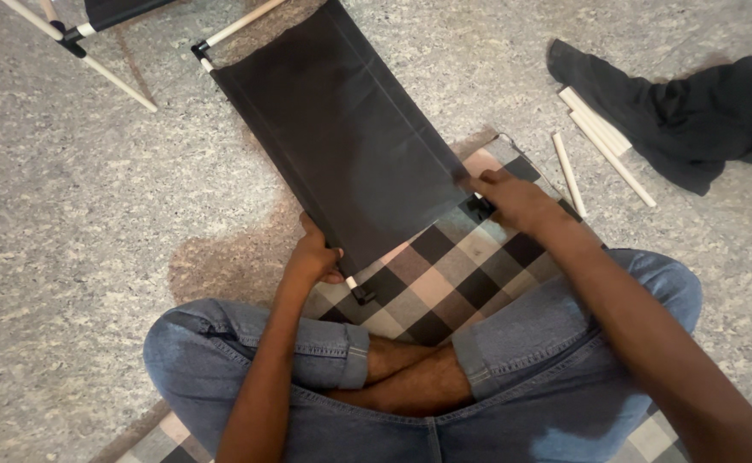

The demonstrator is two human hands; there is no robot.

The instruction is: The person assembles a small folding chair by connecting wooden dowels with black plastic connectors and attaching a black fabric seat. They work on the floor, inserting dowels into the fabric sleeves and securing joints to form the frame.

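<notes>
The black panel (pixel 342 137) lies on the floor (pixel 76 214), and its near end reaches over the checked mat (pixel 445 283). The left hand (pixel 314 255) is closed on the near left corner of the panel. The right hand (pixel 513 199) grips the near right corner, beside a small black connector (pixel 479 206). White rods (pixel 603 146) and a dark cloth (pixel 693 111) lie to the right of the panel, well apart from it.

Soft even daylight, faint shadows, slight motion blur
</notes>
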